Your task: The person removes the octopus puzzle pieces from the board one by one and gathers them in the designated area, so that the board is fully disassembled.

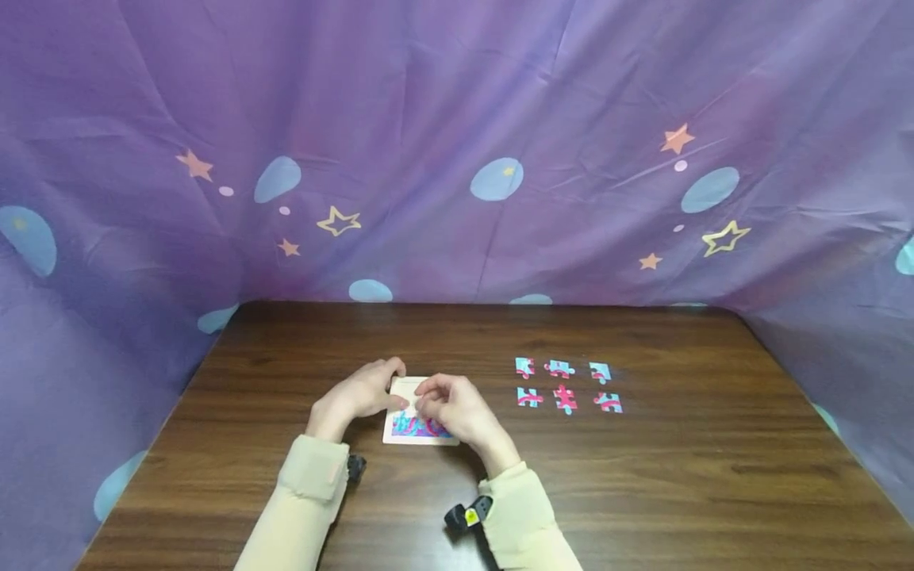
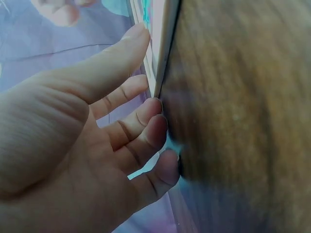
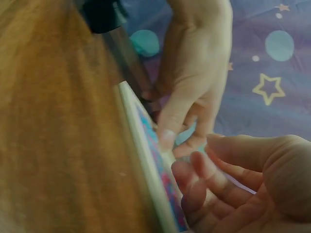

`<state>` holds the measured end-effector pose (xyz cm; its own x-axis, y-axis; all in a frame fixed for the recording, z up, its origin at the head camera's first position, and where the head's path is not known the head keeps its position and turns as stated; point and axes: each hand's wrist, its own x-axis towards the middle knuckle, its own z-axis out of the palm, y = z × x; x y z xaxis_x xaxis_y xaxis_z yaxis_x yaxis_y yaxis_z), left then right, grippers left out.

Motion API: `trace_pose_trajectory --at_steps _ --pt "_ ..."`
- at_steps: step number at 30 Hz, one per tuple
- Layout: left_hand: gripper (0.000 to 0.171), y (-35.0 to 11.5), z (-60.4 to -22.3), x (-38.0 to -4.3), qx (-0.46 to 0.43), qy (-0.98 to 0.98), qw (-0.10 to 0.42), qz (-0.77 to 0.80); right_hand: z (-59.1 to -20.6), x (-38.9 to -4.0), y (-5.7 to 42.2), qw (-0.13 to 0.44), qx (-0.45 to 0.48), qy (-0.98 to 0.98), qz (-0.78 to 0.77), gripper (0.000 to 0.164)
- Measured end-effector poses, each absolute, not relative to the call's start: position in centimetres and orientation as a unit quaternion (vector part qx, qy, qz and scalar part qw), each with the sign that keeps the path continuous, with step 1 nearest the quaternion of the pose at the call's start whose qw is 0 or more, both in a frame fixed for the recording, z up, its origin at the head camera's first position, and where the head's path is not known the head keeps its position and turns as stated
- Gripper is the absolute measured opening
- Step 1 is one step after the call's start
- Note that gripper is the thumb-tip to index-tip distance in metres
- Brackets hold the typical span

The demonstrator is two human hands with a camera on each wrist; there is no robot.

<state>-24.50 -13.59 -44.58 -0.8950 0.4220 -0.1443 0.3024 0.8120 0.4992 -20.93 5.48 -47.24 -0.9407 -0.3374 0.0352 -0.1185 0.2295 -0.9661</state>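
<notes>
A small puzzle tray (image 1: 421, 440) with a pale frame lies on the table, a blue, pink and purple picture filling its near part. My left hand (image 1: 360, 390) grips its left side. In the left wrist view the thumb (image 2: 136, 36) lies on the frame and the fingertips (image 2: 154, 106) meet the edge. Over the tray's right part is my right hand (image 1: 457, 408), fingers bent down toward its surface. The right wrist view has its thumb (image 3: 228, 145) apart from the fingertips (image 3: 182, 172), with no piece visible between them. The hands hide part of the tray.
Several loose jigsaw pieces (image 1: 565, 399), pink and light blue, lie in two rows right of the tray. The brown wooden table (image 1: 678, 476) meets a purple curtain (image 1: 428, 103) at its back. A dark wrist camera (image 1: 467, 515) hangs by the right sleeve.
</notes>
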Motion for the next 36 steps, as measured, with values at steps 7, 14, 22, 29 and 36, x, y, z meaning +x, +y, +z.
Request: trace_pose_trajectory --at_steps 7,14,22,29,36 --pt "0.031 -14.0 -44.9 -24.7 0.217 0.938 0.101 0.252 -47.8 -21.1 5.1 0.081 -0.148 0.811 -0.560 0.019" --pt "0.033 -13.9 -44.8 -24.6 0.199 0.948 0.101 0.227 -47.7 -20.8 4.7 0.074 -0.167 0.843 -0.506 0.019" --pt "0.035 -14.0 -44.7 -24.3 0.194 0.956 0.097 0.198 -47.6 -20.4 3.9 0.057 -0.191 0.879 -0.434 0.023" --pt "0.035 -14.1 -44.7 -24.3 0.200 0.953 0.093 0.206 -47.3 -20.0 3.1 0.051 -0.197 0.909 -0.365 0.031" --pt "0.040 -14.4 -44.7 -24.1 0.220 0.946 0.094 0.220 -47.2 -19.9 2.9 0.049 -0.197 0.917 -0.345 0.030"
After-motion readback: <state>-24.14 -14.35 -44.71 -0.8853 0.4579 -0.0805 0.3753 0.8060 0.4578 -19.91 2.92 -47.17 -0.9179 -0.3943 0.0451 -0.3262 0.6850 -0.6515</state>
